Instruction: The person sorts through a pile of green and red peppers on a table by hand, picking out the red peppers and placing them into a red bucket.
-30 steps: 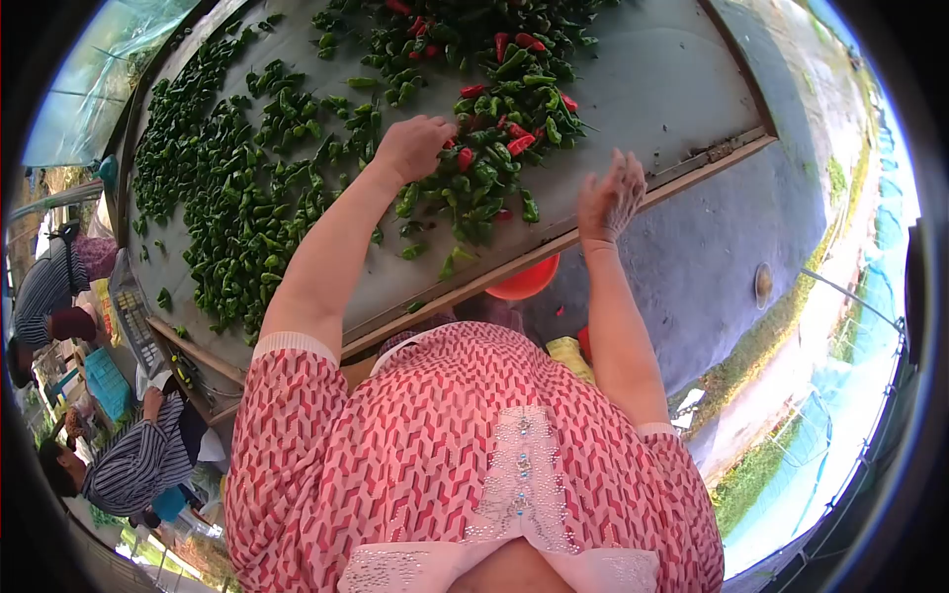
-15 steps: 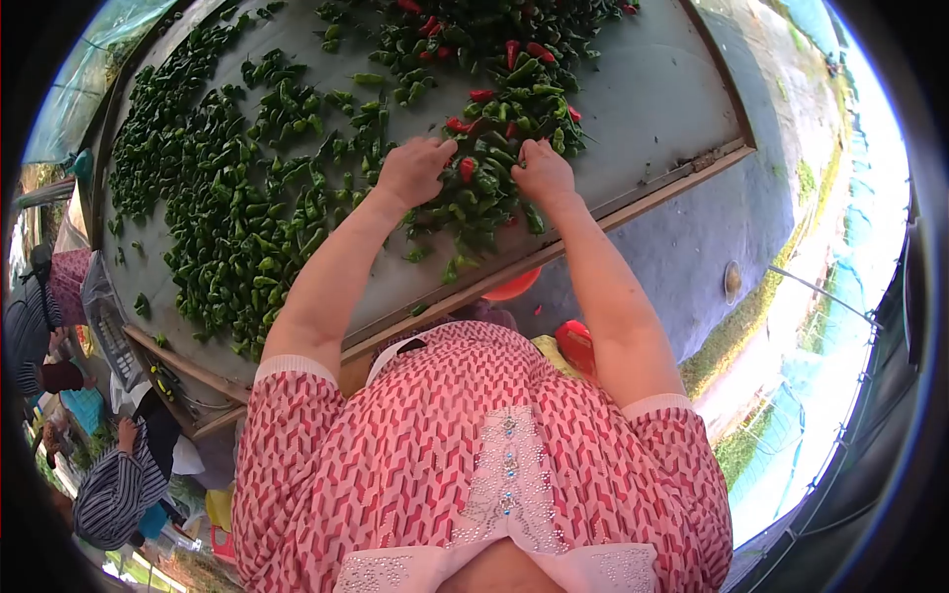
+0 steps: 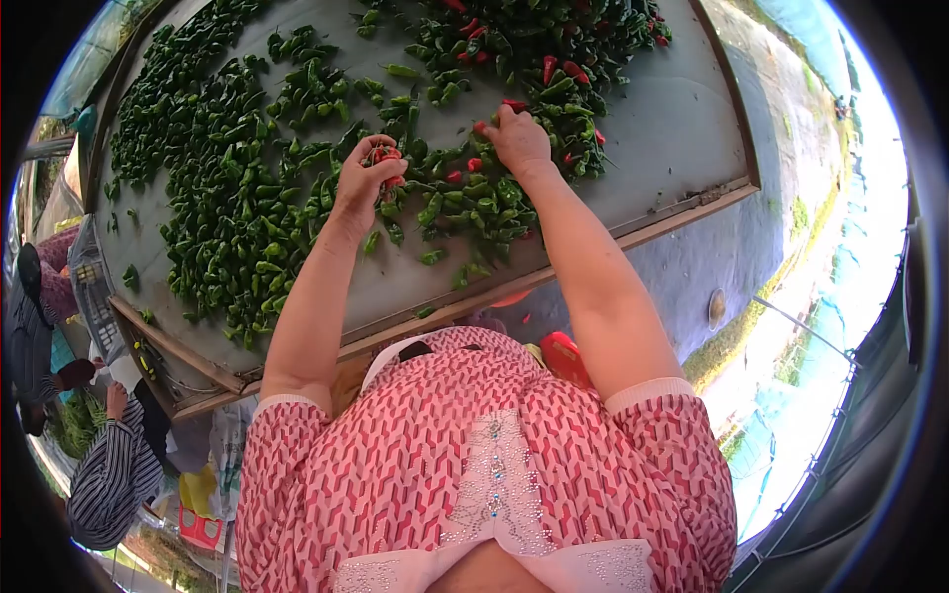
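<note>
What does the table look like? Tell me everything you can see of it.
The table is broad and flat, with a dull grey top and a raised brown rim that looks wooden. Dark debris lies along the near rim towards the right corner. Green peppers spread over much of the left and middle, with red peppers mixed in further right. The person's hands are over the middle. The far edge is cut off, and I can't make out any legs.

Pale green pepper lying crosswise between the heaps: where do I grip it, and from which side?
Pinch the pale green pepper around its middle from above, a fingertip on each long side. It is slender and lies on the grey table top, running left to right in view, so its long sides should be easiest.
</note>
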Demonstrator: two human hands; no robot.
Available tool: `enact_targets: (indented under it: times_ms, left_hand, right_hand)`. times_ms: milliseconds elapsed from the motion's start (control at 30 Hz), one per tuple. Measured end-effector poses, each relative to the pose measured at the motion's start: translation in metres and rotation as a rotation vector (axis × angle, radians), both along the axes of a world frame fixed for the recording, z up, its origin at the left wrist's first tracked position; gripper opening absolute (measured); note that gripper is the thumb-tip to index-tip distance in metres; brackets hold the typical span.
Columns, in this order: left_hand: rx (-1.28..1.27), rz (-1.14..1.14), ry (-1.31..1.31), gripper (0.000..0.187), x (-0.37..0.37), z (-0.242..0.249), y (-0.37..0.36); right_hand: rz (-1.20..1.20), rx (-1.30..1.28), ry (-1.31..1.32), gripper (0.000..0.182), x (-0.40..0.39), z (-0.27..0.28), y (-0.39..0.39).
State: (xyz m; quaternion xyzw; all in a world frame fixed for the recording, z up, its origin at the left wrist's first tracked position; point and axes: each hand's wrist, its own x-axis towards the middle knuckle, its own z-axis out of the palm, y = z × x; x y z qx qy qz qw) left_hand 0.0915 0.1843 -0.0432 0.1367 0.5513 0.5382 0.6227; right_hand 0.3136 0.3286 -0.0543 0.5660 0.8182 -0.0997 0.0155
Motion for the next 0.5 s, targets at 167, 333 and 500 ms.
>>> enact_targets:
  times_ms: [167,333,500]
  left_hand:
    - [-0.084,-0.052,-0.068,0.04,-0.005,0.02,-0.033]
    - [-0.059,-0.064,-0.04,0.03,0.007,0.009,-0.048]
    - [-0.041,-0.013,-0.014,0.03,0.011,0.004,-0.053]
  right_hand:
    - [0.169,-0.044,-0.117,0.024,-0.005,-0.005,0.004]
    - [0.268,0.008,-0.077,0.016,0.005,-0.004,0.01]
    - [0.375,0.013,0.073,0.012,-0.008,0.046,-0.018]
